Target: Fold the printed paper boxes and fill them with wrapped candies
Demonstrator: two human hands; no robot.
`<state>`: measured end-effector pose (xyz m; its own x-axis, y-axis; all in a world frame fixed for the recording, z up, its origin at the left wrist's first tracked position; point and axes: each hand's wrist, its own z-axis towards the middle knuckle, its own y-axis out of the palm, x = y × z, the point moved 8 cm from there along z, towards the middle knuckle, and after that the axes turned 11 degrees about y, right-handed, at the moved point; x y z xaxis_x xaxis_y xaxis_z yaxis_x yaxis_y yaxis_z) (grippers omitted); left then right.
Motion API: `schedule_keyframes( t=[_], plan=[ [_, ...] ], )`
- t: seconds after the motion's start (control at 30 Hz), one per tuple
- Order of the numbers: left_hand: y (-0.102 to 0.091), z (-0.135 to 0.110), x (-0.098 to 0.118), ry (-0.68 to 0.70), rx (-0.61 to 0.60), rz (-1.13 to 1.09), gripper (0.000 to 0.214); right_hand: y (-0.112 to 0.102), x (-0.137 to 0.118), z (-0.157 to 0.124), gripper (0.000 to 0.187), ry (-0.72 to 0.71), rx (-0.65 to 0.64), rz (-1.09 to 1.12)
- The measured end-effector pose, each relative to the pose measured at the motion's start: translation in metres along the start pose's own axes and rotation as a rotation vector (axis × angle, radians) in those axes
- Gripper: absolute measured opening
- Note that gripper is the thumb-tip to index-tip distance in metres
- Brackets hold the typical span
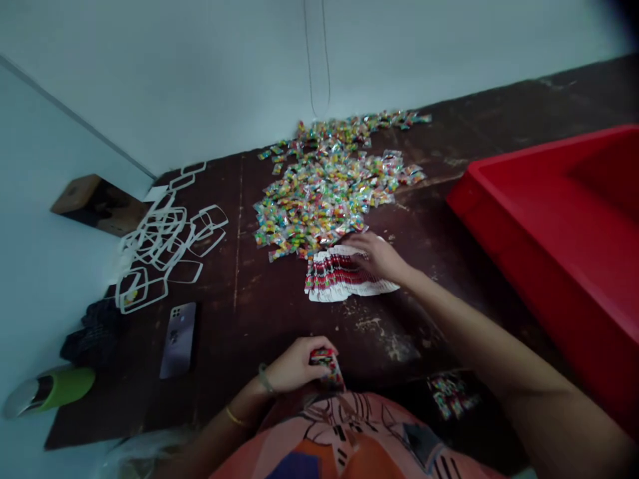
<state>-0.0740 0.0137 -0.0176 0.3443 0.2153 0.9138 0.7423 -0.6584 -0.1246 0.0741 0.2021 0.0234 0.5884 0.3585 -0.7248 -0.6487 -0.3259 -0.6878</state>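
Close to my body, my left hand (299, 366) is closed around a small printed packet (327, 362) with red, white and multicoloured print. My right hand (372, 255) reaches over a fanned row of flat red-and-white printed packets (332, 276), its fingers stretched toward the lower edge of a candy pile. Its fingertips are slightly blurred, and I see nothing held in them. The pile consists of many small clear-wrapped colourful candies (319, 193), spread on the dark brown table (269, 313) beyond the row.
To the right stands a large red tray (549, 219). White loop-shaped frames (160, 239) lie heaped at left beside a cardboard box (102, 203). Nearer are a phone (178, 339), dark cloth (94, 332) and a green cup-like object (64, 388). More colourful packets (452, 394) sit low, near my right arm.
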Motion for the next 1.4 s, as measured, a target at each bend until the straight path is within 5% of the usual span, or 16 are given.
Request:
schedule_keyframes(
  t=[0.13, 0.23, 0.33, 0.4, 0.5, 0.57, 0.7, 0.87, 1.0, 1.1, 1.17, 1.4],
  plan=[
    [-0.034, -0.022, -0.004, -0.107, -0.032, 0.337, 0.013, -0.026, 0.059, 0.079, 0.047, 0.226, 0.141, -0.126],
    [-0.050, -0.022, -0.011, -0.116, 0.076, 0.147, 0.019, -0.035, 0.072, 0.090, 0.039, 0.253, 0.177, -0.081],
    [-0.054, -0.003, -0.009, -0.019, 0.256, -0.370, 0.035, -0.047, 0.066, 0.065, 0.027, 0.304, 0.242, -0.029],
    [-0.053, 0.016, -0.003, 0.072, 0.359, -0.576, 0.044, -0.041, 0.045, 0.036, 0.019, 0.265, 0.168, 0.093],
    [-0.037, 0.045, 0.004, 0.079, 0.378, -0.577, 0.048, -0.011, -0.009, -0.014, 0.016, 0.106, -0.161, 0.354],
    [-0.017, 0.061, 0.011, 0.074, 0.307, -0.578, 0.051, -0.003, -0.029, -0.039, 0.015, 0.122, -0.174, 0.337],
    [0.017, 0.076, 0.026, 0.094, 0.174, -0.628, 0.053, -0.011, -0.026, -0.062, 0.015, 0.237, 0.009, 0.157],
    [0.028, 0.077, 0.031, 0.097, 0.184, -0.621, 0.055, -0.005, -0.039, -0.089, 0.021, 0.066, -0.042, 0.146],
    [0.030, 0.076, 0.026, 0.047, 0.177, -0.644, 0.061, 0.000, -0.010, -0.119, 0.030, 0.334, 0.186, 0.622],
    [0.032, 0.077, 0.021, -0.007, 0.166, -0.612, 0.065, 0.040, 0.011, -0.136, 0.027, 0.588, 0.008, 1.078],
    [0.031, 0.079, 0.023, 0.010, 0.163, -0.517, 0.053, 0.053, 0.008, -0.139, 0.030, 0.608, -0.139, 1.176],
    [0.032, 0.095, 0.042, 0.079, 0.141, -0.348, 0.034, -0.005, -0.030, -0.133, 0.022, 0.155, -0.086, 0.571]
  ],
)
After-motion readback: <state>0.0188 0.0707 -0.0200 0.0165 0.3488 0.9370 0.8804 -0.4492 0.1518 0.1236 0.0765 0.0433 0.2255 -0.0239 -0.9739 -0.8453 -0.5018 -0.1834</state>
